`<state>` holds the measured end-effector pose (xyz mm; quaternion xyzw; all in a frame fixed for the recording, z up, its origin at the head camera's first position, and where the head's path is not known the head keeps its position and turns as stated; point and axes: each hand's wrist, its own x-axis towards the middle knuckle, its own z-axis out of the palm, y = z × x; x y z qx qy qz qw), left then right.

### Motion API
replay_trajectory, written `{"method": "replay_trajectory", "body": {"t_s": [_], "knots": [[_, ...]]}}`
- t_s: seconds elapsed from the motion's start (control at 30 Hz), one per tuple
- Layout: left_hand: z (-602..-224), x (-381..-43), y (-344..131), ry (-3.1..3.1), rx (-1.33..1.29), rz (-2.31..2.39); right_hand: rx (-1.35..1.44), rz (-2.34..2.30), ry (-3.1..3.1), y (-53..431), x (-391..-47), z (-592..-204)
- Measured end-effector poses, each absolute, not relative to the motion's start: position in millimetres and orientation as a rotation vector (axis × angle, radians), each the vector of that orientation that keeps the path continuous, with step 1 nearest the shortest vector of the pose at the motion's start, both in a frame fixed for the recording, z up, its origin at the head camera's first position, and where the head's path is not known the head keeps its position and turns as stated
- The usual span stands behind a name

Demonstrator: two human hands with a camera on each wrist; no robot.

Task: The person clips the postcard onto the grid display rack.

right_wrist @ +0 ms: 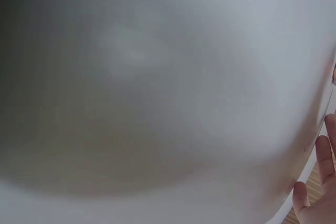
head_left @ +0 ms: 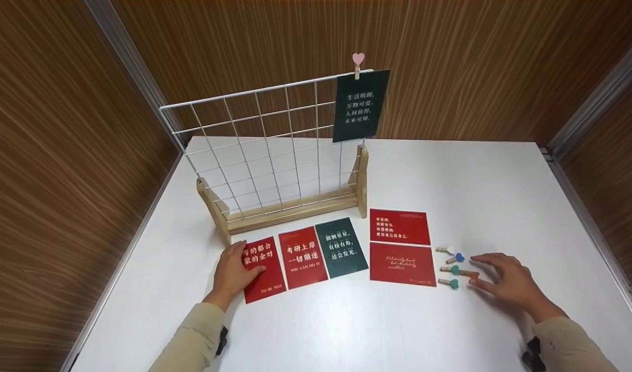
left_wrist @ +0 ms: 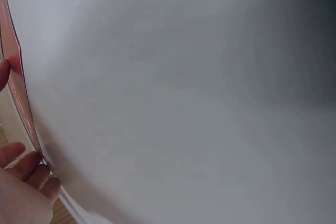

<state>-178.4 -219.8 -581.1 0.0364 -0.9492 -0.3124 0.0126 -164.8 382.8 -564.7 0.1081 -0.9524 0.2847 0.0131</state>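
My left hand (head_left: 235,274) rests on the leftmost red card (head_left: 269,281); its thumb lies across the print and its fingertips are at the left edge. The left wrist view shows that card (left_wrist: 16,85) edge-on beside the fingers. At the right, my right hand (head_left: 512,284) hovers with thumb and index finger apart, close to several small wooden clips with heart tops. Among these are a blue heart clip (head_left: 459,257), a white heart clip (head_left: 445,250) and a green heart clip (head_left: 452,283). The right wrist view catches only some fingers at its edge.
A white wire grid (head_left: 266,137) stands in a wooden base (head_left: 295,211) at the back. A pink heart clip (head_left: 358,61) holds a dark green card (head_left: 362,106) on its top right. Another red card (head_left: 303,258), a green card (head_left: 341,248) and two wide red cards (head_left: 402,266) lie in front.
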Motion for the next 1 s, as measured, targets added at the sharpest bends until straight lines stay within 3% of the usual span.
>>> {"method": "replay_trajectory", "body": {"t_s": [0.73, 1.0], "knots": [[-581.6, -179.6, -219.9, -2.755, 0.080, -1.232, 0.358, 0.879, -2.928, 384.5, -164.9, -571.7], [-579.7, -181.4, -221.8, -2.746, 0.204, -1.315, 0.338, 0.907, -2.934, 383.9, -164.7, -570.8]]}}
